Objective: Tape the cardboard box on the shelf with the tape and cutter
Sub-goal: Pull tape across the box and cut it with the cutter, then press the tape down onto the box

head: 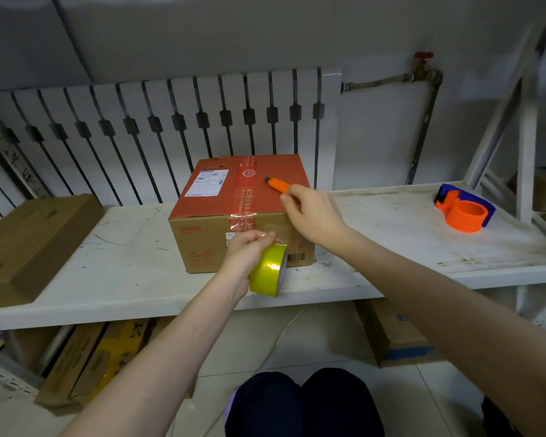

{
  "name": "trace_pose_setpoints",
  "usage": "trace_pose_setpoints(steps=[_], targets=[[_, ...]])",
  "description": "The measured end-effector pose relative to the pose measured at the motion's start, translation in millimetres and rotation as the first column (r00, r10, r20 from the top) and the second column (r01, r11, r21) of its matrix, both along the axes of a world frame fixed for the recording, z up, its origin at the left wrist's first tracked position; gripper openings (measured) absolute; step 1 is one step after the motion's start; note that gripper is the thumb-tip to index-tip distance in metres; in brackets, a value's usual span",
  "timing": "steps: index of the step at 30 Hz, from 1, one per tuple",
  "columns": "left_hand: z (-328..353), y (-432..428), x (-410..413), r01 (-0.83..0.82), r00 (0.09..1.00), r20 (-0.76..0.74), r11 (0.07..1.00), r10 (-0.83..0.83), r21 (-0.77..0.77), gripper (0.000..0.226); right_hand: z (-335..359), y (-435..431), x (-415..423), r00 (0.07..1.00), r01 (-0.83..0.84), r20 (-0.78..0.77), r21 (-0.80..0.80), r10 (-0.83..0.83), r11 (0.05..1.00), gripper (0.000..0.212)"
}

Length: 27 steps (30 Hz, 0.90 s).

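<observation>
White metal shelf (114,279) in front of a radiator, with a person seated before it, taping a cardboard box (243,212) that sits at the middle of the shelf.

Left hand (249,247) holds the yellow tape roll (268,270) against the near face of the box, its fingers (267,236) pinching the loose tape end just above the roll; right hand (312,216) is closed around an orange cutter (277,185), its tip hovering over the box top beside an older printed tape strip (246,197); an orange and blue tape dispenser (465,211) lies well apart at the right end of the shelf, unused; a flat brown carton (29,241) rests at the left. To do this step well, the tape end likely needs pressing flat on the front face first, then the roll drawn up and over the top seam under steady tension; the cutter probably should wait until the strip is laid, and the blade kept clear of the pinching fingers.
</observation>
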<state>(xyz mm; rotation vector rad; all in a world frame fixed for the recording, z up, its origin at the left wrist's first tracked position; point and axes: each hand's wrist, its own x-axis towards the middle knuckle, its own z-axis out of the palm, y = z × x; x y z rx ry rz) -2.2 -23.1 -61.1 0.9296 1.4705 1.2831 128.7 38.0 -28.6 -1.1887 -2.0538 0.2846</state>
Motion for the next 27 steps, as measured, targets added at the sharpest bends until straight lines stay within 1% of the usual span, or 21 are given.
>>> trace_pose_setpoints(steps=[2, 4, 5, 6, 8, 11, 14, 16, 17, 18, 19, 21, 22, 24, 27], targets=[[0.2, -2.1, 3.0, -0.006, 1.000, 0.002, 1.000, 0.006, 0.012, 0.024, -2.6, -9.9, 2.2, 0.999, -0.025, -0.026, -0.200, 0.020, 0.979, 0.026], [0.1, -5.0, 4.8, -0.010, 1.000, 0.000, 1.000, 0.010, 0.030, 0.024, -4.3, -16.1, 5.8, 0.998, -0.056, -0.054, -0.381, 0.038, 0.923, 0.038], [0.8, -7.4, 5.7, -0.008, 1.000, -0.008, 0.999, 0.009, 0.038, 0.024, -4.8, -19.1, 8.4, 0.995, -0.088, -0.091, -0.454, 0.052, 0.887, 0.045], [1.1, -9.4, 6.2, -0.008, 1.000, -0.014, 0.999, 0.008, 0.045, 0.023, -5.1, -22.2, 11.2, 0.988, -0.132, -0.140, -0.511, 0.068, 0.849, 0.046], [1.6, -12.4, 6.4, -0.001, 1.000, -0.016, 0.999, 0.002, 0.053, 0.021, -5.1, -28.4, 16.2, 0.971, -0.209, -0.219, -0.556, 0.100, 0.804, 0.034], [5.5, -15.5, 4.9, 0.029, 0.999, -0.018, 0.998, -0.028, 0.060, 0.018, -3.5, -31.3, 19.5, 0.942, -0.252, -0.323, -0.496, 0.093, 0.831, 0.015], [18.1, -19.1, 2.8, 0.068, 0.998, -0.020, 0.995, -0.066, 0.079, 0.010, 7.4, -30.9, 16.0, 0.920, -0.249, -0.381, -0.384, 0.093, 0.889, 0.014], [29.8, -19.4, 1.4, 0.045, 0.998, -0.056, 0.986, -0.036, 0.162, 0.004, 19.1, -27.4, 9.5, 0.898, -0.253, -0.427, -0.307, 0.105, 0.917, 0.016], [36.5, -18.8, 0.5, 0.024, 0.998, -0.069, 0.976, -0.009, 0.215, 0.010, 24.6, -24.8, 6.0, 0.879, -0.260, -0.463, -0.271, 0.111, 0.927, 0.017], [44.6, -18.1, 0.5, 0.010, 0.997, -0.076, 0.967, 0.010, 0.253, 0.023, 29.8, -21.8, 2.5, 0.861, -0.258, -0.496, -0.237, 0.112, 0.937, 0.017], [53.1, -16.8, 0.4, -0.006, 0.997, -0.068, 0.965, 0.025, 0.262, 0.043, 34.2, -18.8, -0.9, 0.848, -0.245, -0.520, -0.213, 0.103, 0.946, 0.016], [68.3, -12.3, -2.5, -0.040, 0.999, -0.021, 0.976, 0.045, 0.214, 0.090, 40.6, -12.8, -7.6, 0.840, -0.204, -0.538, -0.190, 0.072, 0.960, 0.010], [72.9, -9.0, -4.6, -0.043, 0.999, -0.024, 0.980, 0.049, 0.196, 0.103, 42.8, -10.3, -10.6, 0.841, -0.191, -0.538, -0.183, 0.064, 0.964, 0.007], [78.7, -1.6, -9.0, -0.035, 0.995, -0.086, 0.980, 0.052, 0.197, 0.109, 45.5, -4.2, -16.8, 0.835, -0.176, -0.548, -0.171, 0.055, 0.969, 0.007], [86.3, 8.7, -15.1, -0.044, 0.972, -0.210, 0.963, 0.102, 0.265, 0.106, 43.4, 7.2, -23.1, 0.789, -0.146, -0.614, -0.179, 0.006, 0.973, 0.008]])
